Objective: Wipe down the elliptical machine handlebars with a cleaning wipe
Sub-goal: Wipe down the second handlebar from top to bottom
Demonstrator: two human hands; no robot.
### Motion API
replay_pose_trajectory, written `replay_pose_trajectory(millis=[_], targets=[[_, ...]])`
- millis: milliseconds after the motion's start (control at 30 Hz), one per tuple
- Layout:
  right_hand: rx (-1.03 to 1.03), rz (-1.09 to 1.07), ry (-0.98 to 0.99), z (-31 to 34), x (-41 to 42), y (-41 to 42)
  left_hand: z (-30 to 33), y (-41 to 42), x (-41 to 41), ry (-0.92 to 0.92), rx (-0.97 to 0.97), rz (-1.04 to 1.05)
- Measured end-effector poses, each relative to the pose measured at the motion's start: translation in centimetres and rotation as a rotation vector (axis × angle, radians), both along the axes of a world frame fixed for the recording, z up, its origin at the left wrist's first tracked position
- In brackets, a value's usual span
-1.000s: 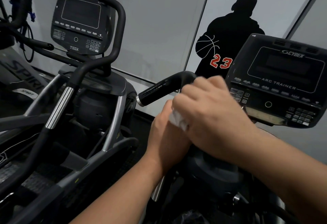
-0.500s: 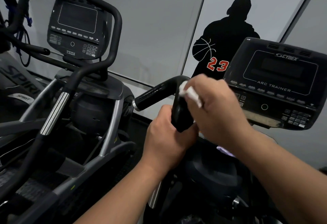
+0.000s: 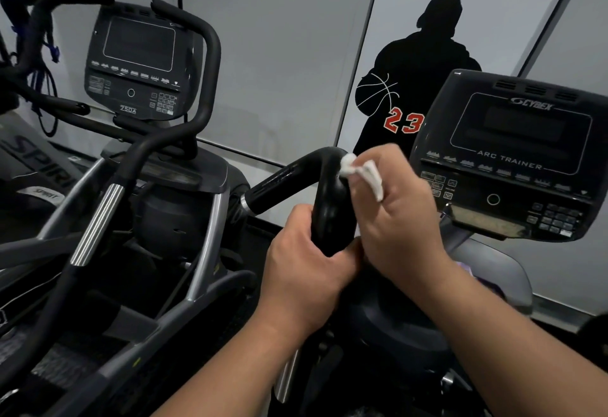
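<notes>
Machines stand side by side along a pale wall. Farthest left, a neighbouring elliptical (image 3: pixel 138 193) shows black curved bars, a ribbed silver sleeve on one arm and a dark console (image 3: pixel 138 61) marked 750A.

Next comes the handlebar (image 3: pixel 329 199) being cleaned: a glossy black padded tube that runs up from a silver collar at its lower left, bends sharply at the top and drops toward the viewer as a thick upright grip. Its surface shines with soft highlights.

The left hand (image 3: pixel 302 272) wraps its fingers and thumb round the lower part of that grip, closed firmly on it. Just to the right, touching it at the thumb base, the right hand (image 3: pixel 401 219) holds the cleaning wipe (image 3: pixel 362 173), a small crumpled white sheet pinched in curled fingers and pressed against the right side of the bend, near the top of the handlebar. One fold of the wipe trails down over the knuckles.

Behind the hands, a black silhouette decal (image 3: pixel 414 87) of a figure with a basketball bears a red 23. At the right edge sits this machine's console (image 3: pixel 513 153), labelled Cybex Arc Trainer, its screen dark.
</notes>
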State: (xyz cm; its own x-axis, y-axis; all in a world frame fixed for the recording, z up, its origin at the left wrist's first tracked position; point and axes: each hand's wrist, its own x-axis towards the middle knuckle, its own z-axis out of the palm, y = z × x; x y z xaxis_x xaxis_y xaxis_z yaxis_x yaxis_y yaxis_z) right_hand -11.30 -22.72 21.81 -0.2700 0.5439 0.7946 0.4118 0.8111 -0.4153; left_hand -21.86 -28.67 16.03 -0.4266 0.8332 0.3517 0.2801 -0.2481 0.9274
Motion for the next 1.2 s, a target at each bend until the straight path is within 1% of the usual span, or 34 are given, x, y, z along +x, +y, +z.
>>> replay_pose_trajectory(millis=[67,167,267,400,533,667,767,933,1133,1200], targets=[[-0.019,0.016,0.023,-0.3,0.0,0.0,0.1,-0.1,0.0,-0.001,0.003,-0.010],[-0.123,-0.002,0.114,-0.2,-0.1,0.5,0.2,-0.2,0.1,-0.004,0.014,-0.020],[-0.118,0.042,0.158,-0.3,-0.6,0.0,0.1,0.0,0.2,-0.036,0.028,0.003],[-0.261,0.080,0.306,0.0,-1.1,0.5,0.0,0.1,0.3,-0.025,0.046,0.013],[-0.267,0.143,0.299,0.2,-0.9,0.4,0.1,0.2,0.3,-0.043,0.063,0.014],[-0.338,0.144,0.376,-0.1,-0.5,1.1,0.0,0.2,0.4,-0.021,0.064,0.010],[-0.303,0.164,0.365,-0.1,-0.9,0.5,0.0,0.2,0.3,-0.056,0.074,0.021],[-0.435,0.143,0.513,-0.3,-0.9,1.6,0.1,0.0,0.3,0.004,0.078,0.013],[-0.489,0.221,0.610,-0.1,-1.3,1.7,0.5,0.0,0.6,0.020,0.101,0.031],[-0.468,0.259,0.613,0.1,-1.5,1.7,0.6,0.0,0.6,0.013,0.102,0.027]])
